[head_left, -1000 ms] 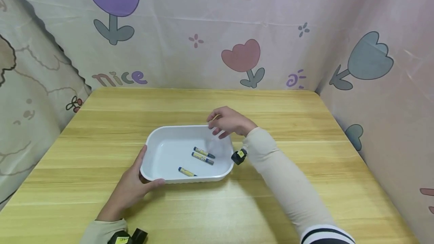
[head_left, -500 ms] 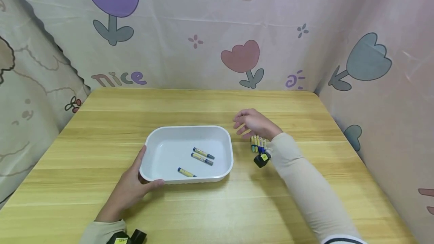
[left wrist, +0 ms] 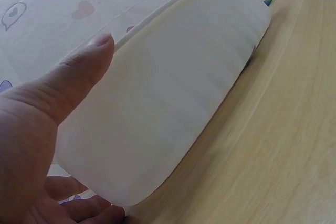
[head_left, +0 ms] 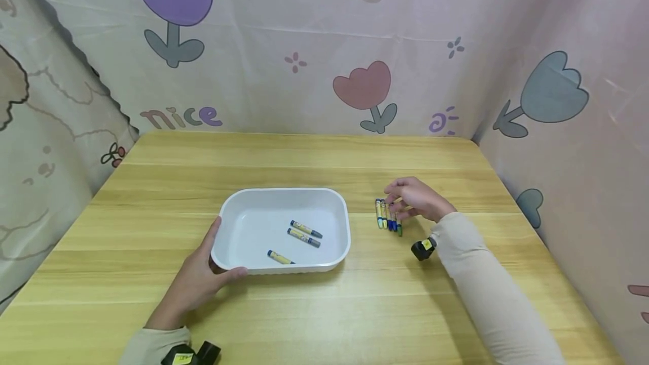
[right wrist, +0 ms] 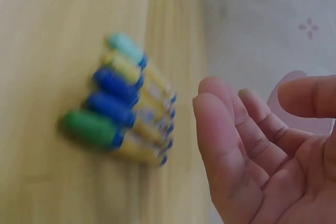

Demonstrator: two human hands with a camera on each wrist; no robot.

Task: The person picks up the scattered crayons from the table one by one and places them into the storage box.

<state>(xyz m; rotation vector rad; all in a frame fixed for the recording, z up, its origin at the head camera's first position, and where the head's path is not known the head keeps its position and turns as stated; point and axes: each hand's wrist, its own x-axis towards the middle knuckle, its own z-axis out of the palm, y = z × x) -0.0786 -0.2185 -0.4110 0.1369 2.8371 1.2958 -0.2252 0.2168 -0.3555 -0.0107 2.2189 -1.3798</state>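
My left hand (head_left: pixel 195 280) grips a white plastic tray (head_left: pixel 248 263) at its left end, the thumb along the front side and the fingers round the corner. In the left wrist view the thumb presses the tray's outer wall (left wrist: pixel 163 87), fingers partly hidden below. Three crayons (head_left: pixel 304 237) with yellow wrappers lie in the tray. My right hand (head_left: pixel 416 199) hovers over a row of several crayons (head_left: pixel 380 214) on the table, fingers loosely bent. In the right wrist view that hand (right wrist: pixel 262 166) holds nothing, apart from the crayons: green (right wrist: pixel 92 129), blue, yellow and mint tips.
The wooden table (head_left: pixel 304 314) stretches under both hands. A patterned curtain (head_left: pixel 274 94) hangs along its back and sides. A black wrist camera (head_left: pixel 423 248) sits on the right sleeve, another (head_left: pixel 190 355) on the left.
My right hand has moved from above the tray's right back corner rightwards to the crayon row, bringing that row into view. My left hand and the tray have stayed put.
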